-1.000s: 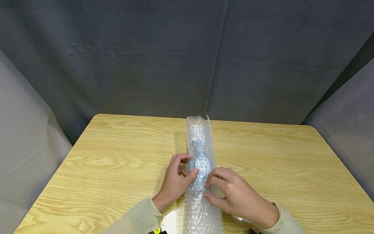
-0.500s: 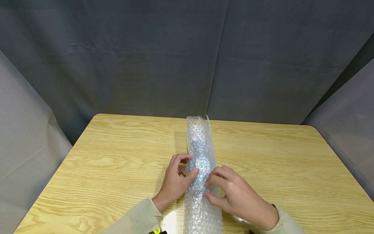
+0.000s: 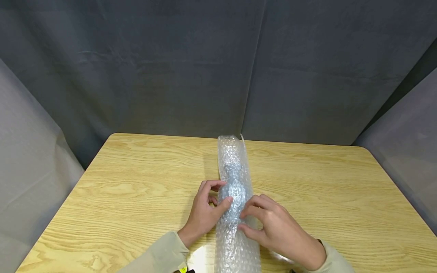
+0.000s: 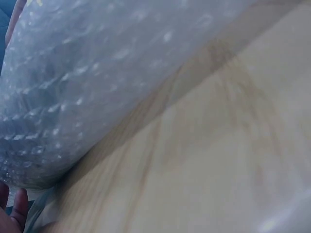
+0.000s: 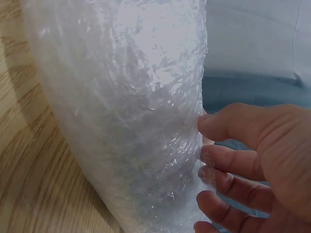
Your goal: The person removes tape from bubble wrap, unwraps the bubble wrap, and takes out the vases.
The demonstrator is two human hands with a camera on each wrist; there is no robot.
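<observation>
A long bundle of clear bubble wrap [image 3: 233, 174] lies lengthwise on the wooden table, running from the far edge toward me. Something bluish shows through its middle, its kind hidden by the layers. My left hand [image 3: 205, 212] grips the bundle's left side, thumb on top and fingers bent against the flank. On the right, my right hand [image 3: 269, 223] pinches the wrap between thumb and fingertips. The right wrist view shows the right hand [image 5: 262, 165] at the wrap's edge. In the left wrist view the bubble wrap [image 4: 82, 73] fills the upper left.
The wooden table [image 3: 136, 182] spreads to both sides of the bundle. Behind it hangs a dark grey curtain [image 3: 187, 76], with lighter cloth panels [image 3: 27, 170] at the sides. A bright white patch [image 3: 198, 259] shows by the left sleeve [image 3: 164, 252].
</observation>
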